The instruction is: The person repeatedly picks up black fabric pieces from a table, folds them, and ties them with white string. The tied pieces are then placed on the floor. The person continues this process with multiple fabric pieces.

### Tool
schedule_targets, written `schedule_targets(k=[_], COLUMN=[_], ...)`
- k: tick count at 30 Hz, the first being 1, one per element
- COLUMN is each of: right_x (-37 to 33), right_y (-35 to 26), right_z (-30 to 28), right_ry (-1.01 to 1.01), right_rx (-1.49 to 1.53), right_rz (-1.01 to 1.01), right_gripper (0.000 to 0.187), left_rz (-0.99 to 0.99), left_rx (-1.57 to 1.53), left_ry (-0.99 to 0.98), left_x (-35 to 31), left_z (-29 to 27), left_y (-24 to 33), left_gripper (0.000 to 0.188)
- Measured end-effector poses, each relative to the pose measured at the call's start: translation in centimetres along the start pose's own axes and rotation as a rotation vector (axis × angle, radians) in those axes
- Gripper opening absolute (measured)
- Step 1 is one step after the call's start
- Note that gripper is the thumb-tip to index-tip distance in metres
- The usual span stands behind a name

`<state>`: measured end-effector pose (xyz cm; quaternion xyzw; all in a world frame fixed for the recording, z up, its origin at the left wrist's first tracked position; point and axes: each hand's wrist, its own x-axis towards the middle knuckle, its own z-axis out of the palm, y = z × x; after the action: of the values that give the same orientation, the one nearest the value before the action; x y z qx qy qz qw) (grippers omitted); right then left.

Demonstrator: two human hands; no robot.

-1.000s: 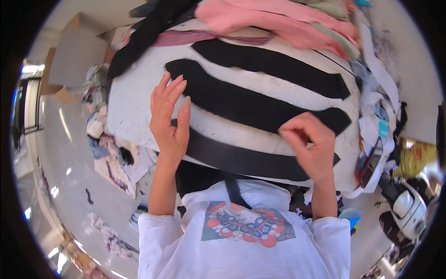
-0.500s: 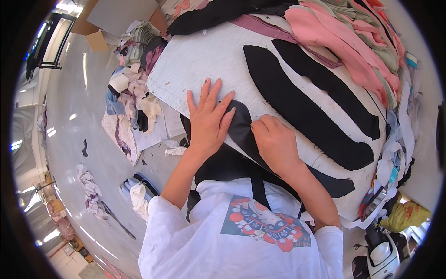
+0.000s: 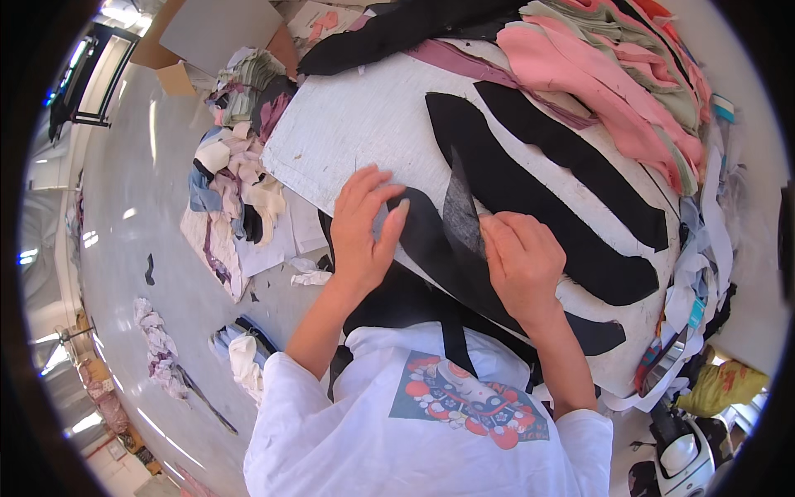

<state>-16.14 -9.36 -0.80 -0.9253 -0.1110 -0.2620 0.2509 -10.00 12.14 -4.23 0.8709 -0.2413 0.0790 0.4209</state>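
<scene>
White counter (image 3: 331, 124): centre. White shirt (image 3: 331, 439), lettered print: lower centre. Brown-and-grey cardboard box (image 3: 219, 33), contents hidden: upper left. Curved black fabric strip (image 3: 429, 238): counter's lower edge. Right hand (image 3: 523, 258): fingers pinch a raised thin dark sheet (image 3: 462, 217). Left hand (image 3: 364, 228): fingers loosely spread.

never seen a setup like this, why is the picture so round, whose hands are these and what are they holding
No robot here: these are a person's own bare hands. A wide fisheye camera on the person's head looks down, so straight edges bend. On the white table lie three curved black strips, with pink fabric beyond them. The right hand pinches a thin dark sheet raised at the nearest strip; the left hand is open by that strip's left end.
</scene>
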Motion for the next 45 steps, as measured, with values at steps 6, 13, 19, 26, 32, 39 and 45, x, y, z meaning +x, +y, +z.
schedule_targets(k=[6, 13, 19, 26, 32, 39, 45], right_x=[0.1, -4.4, -10.6, -7.8, -5.9, -5.3, -5.4], right_y=[-0.5, 3.8, 6.3, 7.0, 8.0, 9.0, 9.3], right_z=[-0.8, -8.2, -18.0, -15.9, -13.6, -13.3, -13.0], right_ry=[-0.109, -0.446, -0.330, -0.317, -0.315, -0.294, -0.313], right_rx=[0.424, 0.997, 0.913, 0.545, 0.413, 0.368, 0.375], right_rz=[0.081, 0.920, 1.018, 0.982, 0.888, 0.870, 0.870], right_gripper=[0.051, 0.071, 0.065, 0.062, 0.058, 0.056, 0.056], left_rz=[-0.479, -0.490, -0.613, -0.502, -0.451, -0.415, 0.220], left_rx=[-0.833, -0.955, -1.015, -0.655, -0.395, -0.145, 0.382], left_ry=[-0.148, -0.040, -0.134, -0.087, 0.050, 0.041, 0.015], left_x=[2.1, 3.9, 4.8, 8.8, 11.1, 11.7, 11.4], left_z=[0.0, 1.4, 1.7, 3.0, 4.4, 4.8, 5.8], left_y=[4.8, 4.2, 3.6, 1.1, -0.1, -1.9, 1.7], left_gripper=[0.017, 0.017, 0.017, 0.016, 0.017, 0.018, 0.033])
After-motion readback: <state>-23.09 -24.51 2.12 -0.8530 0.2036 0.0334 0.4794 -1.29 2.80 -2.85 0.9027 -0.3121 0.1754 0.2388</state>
